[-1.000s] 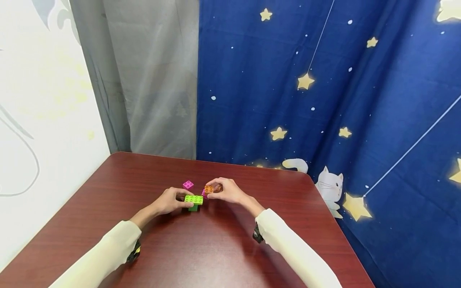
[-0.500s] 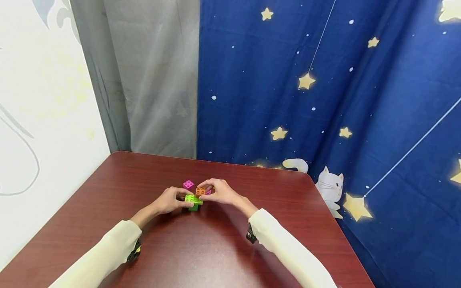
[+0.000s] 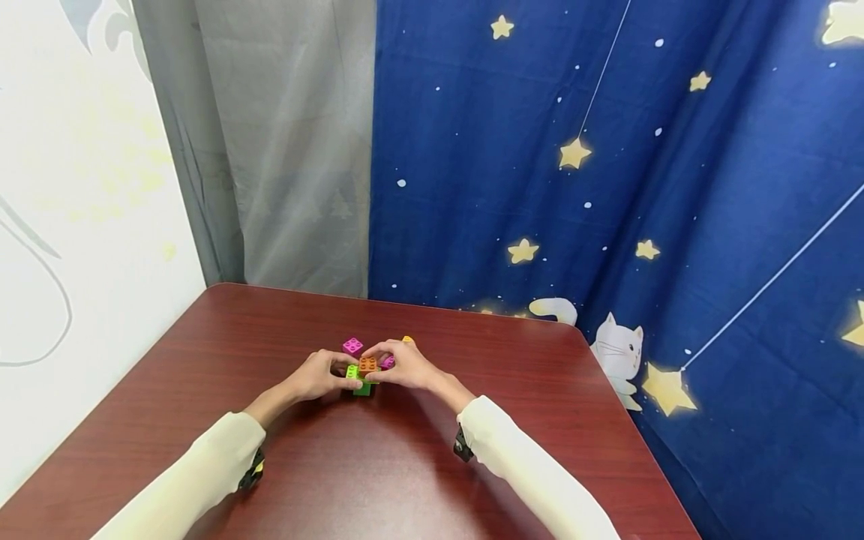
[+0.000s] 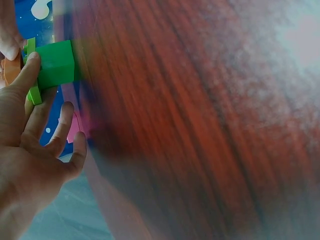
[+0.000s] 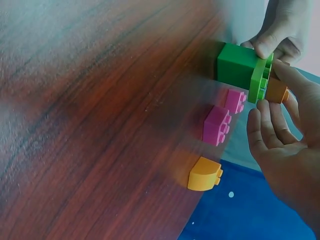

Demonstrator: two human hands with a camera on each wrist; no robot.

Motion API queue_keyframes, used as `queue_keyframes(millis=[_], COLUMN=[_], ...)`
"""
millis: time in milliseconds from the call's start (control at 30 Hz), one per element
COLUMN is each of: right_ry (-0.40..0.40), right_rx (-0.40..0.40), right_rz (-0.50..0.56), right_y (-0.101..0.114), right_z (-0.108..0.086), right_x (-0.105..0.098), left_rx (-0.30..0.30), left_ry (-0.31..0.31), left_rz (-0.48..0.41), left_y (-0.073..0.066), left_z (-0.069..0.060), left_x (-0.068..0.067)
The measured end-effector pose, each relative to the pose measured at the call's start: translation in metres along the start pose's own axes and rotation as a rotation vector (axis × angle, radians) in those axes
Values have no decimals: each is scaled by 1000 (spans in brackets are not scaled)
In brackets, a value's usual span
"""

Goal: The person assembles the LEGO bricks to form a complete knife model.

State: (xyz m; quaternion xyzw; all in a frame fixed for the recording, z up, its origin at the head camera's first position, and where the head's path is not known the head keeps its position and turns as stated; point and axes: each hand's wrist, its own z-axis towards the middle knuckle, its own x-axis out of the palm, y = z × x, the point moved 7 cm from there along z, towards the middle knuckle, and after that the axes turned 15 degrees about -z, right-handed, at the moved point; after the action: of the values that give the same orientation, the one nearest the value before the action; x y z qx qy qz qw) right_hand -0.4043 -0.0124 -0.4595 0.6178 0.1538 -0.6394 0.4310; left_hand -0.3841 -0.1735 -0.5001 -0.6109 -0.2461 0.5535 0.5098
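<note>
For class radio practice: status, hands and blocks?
Left hand pinches lime plate atop green block. Right hand pinches orange block over plate, seating unclear. Pink blocks, yellow block aside, not blocking.

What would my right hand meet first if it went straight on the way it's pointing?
Most likely your left hand, pinching the light green brick under the orange brick in your right hand. Depth is unclear; the light green brick might come first.

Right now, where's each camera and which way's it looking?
Head: worn there, facing forward and down over the table; left hand, right hand, sleeves show.
Left wrist: worn there, facing the green block; left hand, some right hand show.
Right wrist: worn there, facing the orange block; right hand, some left hand show.
Wrist views share both blocks.
</note>
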Motion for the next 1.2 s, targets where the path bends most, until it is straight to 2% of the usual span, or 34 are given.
queue_keyframes(millis=[467,867,1200], right_ry=[-38,-67,-44], right_rx=[-14,59,53], right_rz=[-12,46,23], right_y=[3,-4,-6], right_z=[2,2,3], right_x=[6,8,10], left_rx=[23,24,-2], left_ry=[-5,-9,-25], left_rz=[-7,0,17], left_y=[-1,-3,2], left_z=[0,2,1], left_x=[1,0,-1])
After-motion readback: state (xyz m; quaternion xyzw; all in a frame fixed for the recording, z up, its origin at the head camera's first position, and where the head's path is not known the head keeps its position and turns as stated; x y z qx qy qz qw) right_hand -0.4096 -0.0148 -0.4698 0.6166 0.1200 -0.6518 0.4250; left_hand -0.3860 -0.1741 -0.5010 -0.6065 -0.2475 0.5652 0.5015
